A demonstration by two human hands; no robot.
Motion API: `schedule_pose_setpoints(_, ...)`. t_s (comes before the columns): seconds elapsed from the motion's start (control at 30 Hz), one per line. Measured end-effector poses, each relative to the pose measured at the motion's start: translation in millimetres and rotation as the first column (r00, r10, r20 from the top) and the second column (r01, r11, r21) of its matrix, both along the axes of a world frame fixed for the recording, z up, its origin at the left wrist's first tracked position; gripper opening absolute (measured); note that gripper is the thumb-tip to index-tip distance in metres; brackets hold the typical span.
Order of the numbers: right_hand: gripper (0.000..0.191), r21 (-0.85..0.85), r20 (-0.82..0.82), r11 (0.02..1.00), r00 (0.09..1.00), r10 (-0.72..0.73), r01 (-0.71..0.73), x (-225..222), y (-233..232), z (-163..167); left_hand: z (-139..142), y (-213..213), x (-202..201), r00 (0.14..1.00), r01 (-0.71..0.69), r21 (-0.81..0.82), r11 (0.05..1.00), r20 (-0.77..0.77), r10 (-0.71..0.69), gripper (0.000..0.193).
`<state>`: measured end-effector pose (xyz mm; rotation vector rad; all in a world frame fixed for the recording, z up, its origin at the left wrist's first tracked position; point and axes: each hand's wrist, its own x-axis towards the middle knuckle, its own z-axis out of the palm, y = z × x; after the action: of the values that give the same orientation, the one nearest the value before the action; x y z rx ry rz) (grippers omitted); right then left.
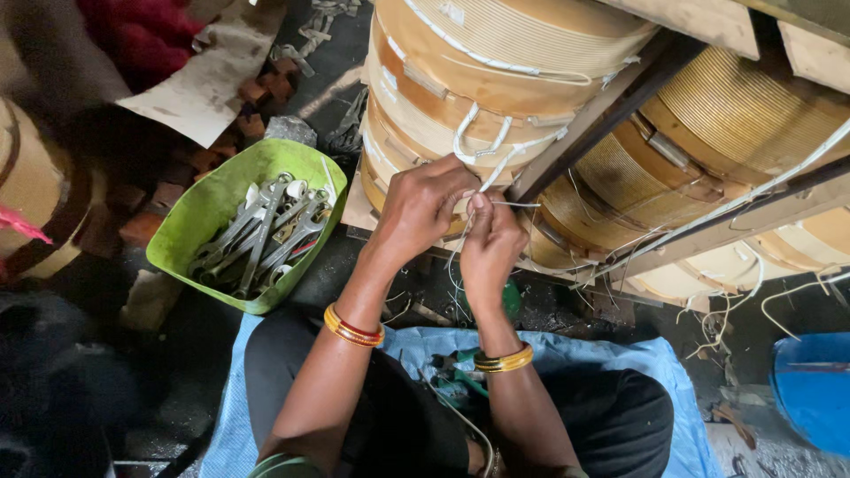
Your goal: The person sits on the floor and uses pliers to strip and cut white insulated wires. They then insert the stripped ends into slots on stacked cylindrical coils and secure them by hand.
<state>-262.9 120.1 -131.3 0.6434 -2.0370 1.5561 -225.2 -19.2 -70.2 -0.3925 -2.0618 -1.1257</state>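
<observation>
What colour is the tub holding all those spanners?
Lime green; the tub of spanners shows clearly in the head view.

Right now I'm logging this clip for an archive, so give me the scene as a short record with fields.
Setting: workshop floor, seen from the head camera
Left hand: pinches white tape against a coil
Right hand: grips the same tape's end, touching the left hand
Work piece: large tan wound coils between dark wooden bars
Left of the hands: green tub holding metal spanners
Under the person: blue cloth
Wrists: gold and red bangles
</observation>
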Motion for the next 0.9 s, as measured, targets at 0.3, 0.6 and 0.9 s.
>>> schedule_pose_setpoints(0.3,0.029,-0.319,0.529,0.943,0.809,0.258,-0.092,8,20,17,2,-3,3,1.0,-0.022,-0.05,0.999,-0.017,0.021,0.021)
schedule_pose_setpoints(0.6,0.027,0.383,-0.332,0.89,0.936,-0.117,0.247,3,9,13,1,-3,1,1.0,-0.018,-0.061,0.998,-0.022,0.017,0.017)
schedule_pose_setpoints(0.9,0.026,-0.515,0.632,0.831,0.562,0.534,-0.21,8,19,15,2,-4,2,1.0,-0.029,-0.059,0.998,-0.001,0.029,0.019)
